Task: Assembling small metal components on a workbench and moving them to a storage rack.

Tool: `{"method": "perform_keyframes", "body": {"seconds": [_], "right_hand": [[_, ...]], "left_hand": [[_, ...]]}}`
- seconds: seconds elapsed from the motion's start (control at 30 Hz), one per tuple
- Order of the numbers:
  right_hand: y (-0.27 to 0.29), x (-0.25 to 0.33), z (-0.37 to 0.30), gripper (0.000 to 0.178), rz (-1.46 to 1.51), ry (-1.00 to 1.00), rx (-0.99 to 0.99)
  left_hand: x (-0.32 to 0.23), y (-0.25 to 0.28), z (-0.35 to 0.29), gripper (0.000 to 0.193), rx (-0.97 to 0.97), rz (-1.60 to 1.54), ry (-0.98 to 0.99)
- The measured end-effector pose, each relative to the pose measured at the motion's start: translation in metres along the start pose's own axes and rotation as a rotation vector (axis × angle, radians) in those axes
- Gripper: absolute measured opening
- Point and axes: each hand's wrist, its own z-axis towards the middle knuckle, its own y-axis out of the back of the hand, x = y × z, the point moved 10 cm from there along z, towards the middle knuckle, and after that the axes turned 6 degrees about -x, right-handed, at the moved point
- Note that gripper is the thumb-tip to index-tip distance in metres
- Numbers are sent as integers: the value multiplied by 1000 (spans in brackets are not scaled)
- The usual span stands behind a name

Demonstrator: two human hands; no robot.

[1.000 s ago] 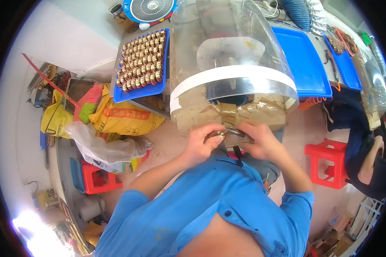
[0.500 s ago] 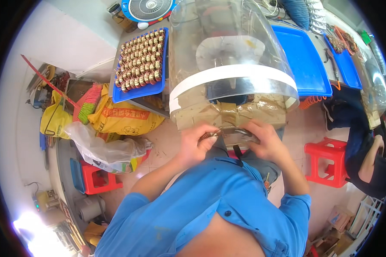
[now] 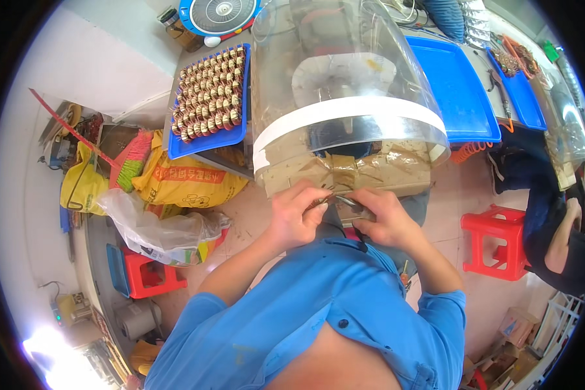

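In front of my waist, just below the cardboard front edge of the bench, both my hands work close together. My left hand [image 3: 295, 214] is closed on a small copper-wound coil [image 3: 316, 203], mostly hidden by the fingers. My right hand [image 3: 385, 220] is closed round a small metal hand tool [image 3: 348, 201] that looks like pliers. Its tip reaches the coil at my left fingertips; whether it grips a wire there is too small to tell. Beyond my hands a clear curved plastic shield [image 3: 351, 123] with a white band arches over the bench.
At the left, a blue tray [image 3: 226, 138] bears rows of wound coils [image 3: 211, 97]. A blue tray [image 3: 458, 91] and cutters [image 3: 496, 83] lie at the right. Yellow sacks [image 3: 188, 182] and a broom [image 3: 134, 159] stand left; a red stool [image 3: 495, 244] and another person's arm [image 3: 564, 237] are right.
My right hand has moved left, bringing the metal tool against the coil at my left hand. My left hand has hardly moved. The view has shifted slightly.
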Motion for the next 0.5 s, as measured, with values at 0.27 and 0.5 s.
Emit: {"method": "perform_keyframes", "body": {"seconds": [0.27,0.5], "right_hand": [[-1,-1,3,44,-39,13,-7],[-1,0,4,43,-3,-5,-38]], "left_hand": [[6,0,-1,12,-38,14,-17],[55,-10,-17,16,-41,-358,398]]}}
